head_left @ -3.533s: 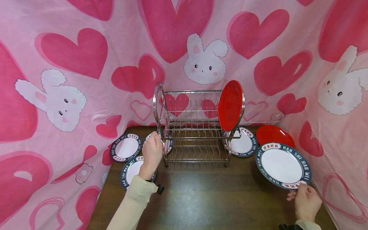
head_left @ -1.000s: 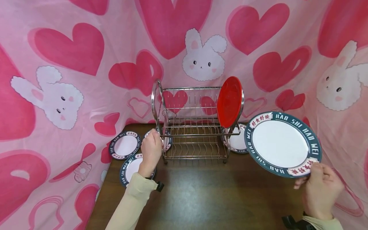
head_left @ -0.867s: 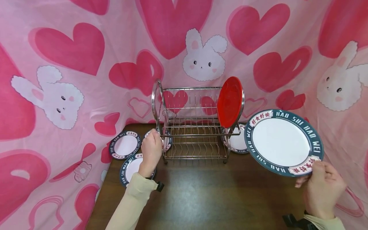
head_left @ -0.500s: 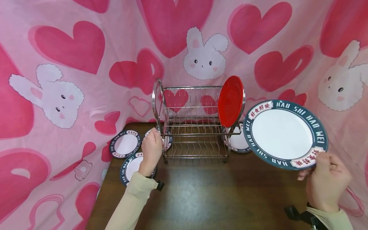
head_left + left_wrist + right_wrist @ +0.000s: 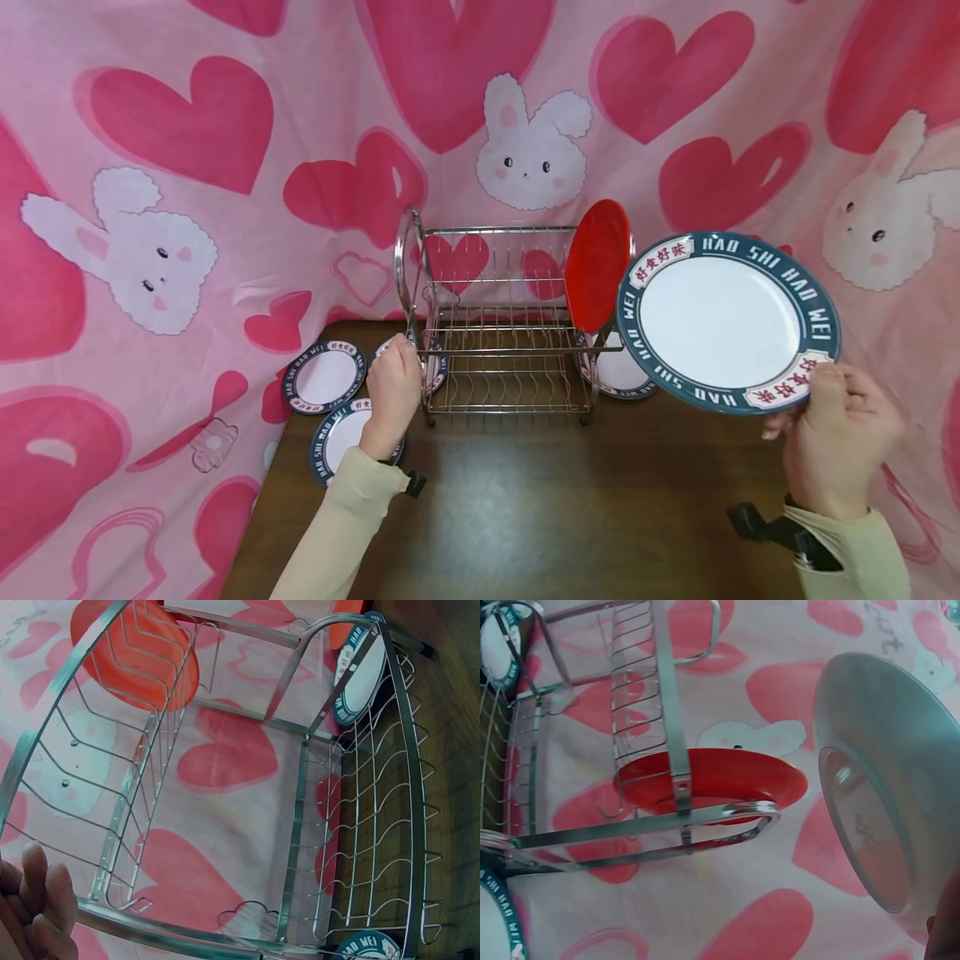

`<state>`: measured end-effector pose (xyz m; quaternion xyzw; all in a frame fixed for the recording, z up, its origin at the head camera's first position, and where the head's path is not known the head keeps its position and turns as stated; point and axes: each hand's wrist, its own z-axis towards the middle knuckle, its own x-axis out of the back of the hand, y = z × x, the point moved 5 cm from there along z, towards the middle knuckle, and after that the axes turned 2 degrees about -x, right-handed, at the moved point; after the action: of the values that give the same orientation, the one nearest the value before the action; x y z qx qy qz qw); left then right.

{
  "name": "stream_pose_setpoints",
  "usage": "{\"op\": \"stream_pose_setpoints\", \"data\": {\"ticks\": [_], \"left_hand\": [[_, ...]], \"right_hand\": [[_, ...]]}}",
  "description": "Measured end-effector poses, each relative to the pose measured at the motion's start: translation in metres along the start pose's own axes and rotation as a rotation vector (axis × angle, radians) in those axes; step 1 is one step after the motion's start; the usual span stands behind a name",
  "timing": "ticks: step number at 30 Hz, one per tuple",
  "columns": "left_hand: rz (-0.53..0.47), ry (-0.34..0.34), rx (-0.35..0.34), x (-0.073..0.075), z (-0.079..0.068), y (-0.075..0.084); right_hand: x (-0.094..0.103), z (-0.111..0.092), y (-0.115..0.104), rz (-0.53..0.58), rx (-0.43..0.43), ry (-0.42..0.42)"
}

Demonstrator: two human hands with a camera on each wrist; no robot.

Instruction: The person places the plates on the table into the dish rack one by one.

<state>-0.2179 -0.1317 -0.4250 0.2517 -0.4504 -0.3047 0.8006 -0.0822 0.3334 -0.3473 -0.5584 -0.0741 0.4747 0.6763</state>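
Note:
My right hand (image 5: 843, 437) pinches the near right rim of a white plate (image 5: 720, 321) with a blue-green lettered border, thumb on top. It is held in the air, right of the metal dish rack (image 5: 510, 354). The plate's underside (image 5: 885, 780) faces the right wrist camera. My left hand (image 5: 395, 387) grips the rack's front left corner; its curled fingers (image 5: 56, 892) show beside the bar in the left wrist view. A red plate (image 5: 598, 267) stands on edge at the right end of the rack's upper tier.
Bordered plates lie on the wooden table (image 5: 517, 508): one at far left (image 5: 325, 377), one nearer (image 5: 347, 437) partly under the left arm, one behind the left hand, and another (image 5: 618, 371) by the rack's right leg. A pink heart-patterned cloth (image 5: 322, 242) surrounds the table.
My right hand has lifted the bordered plate up from low over the table's right side, then shifted it slightly left toward the rack. The left hand has stayed at the rack's corner.

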Motion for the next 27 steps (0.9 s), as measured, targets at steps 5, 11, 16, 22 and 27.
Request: {"op": "stream_pose_setpoints", "data": {"ticks": [5, 11, 16, 22, 27], "left_hand": [[0.019, 0.002, 0.014, -0.001, -0.002, -0.001], [0.015, -0.005, 0.021, -0.003, -0.003, -0.002], [0.017, 0.006, 0.012, -0.003, -0.003, -0.001], [0.007, 0.024, -0.015, -0.001, -0.001, 0.001], [0.015, 0.017, -0.016, 0.001, 0.000, 0.001]], "right_hand": [[-0.014, 0.008, -0.004, -0.024, -0.023, 0.009], [-0.029, 0.019, -0.012, -0.124, -0.025, -0.004], [-0.043, 0.029, -0.015, -0.157, -0.010, -0.033], [-0.068, 0.034, -0.023, -0.150, 0.049, -0.114], [-0.091, 0.036, -0.033, -0.199, 0.127, -0.177]]}}
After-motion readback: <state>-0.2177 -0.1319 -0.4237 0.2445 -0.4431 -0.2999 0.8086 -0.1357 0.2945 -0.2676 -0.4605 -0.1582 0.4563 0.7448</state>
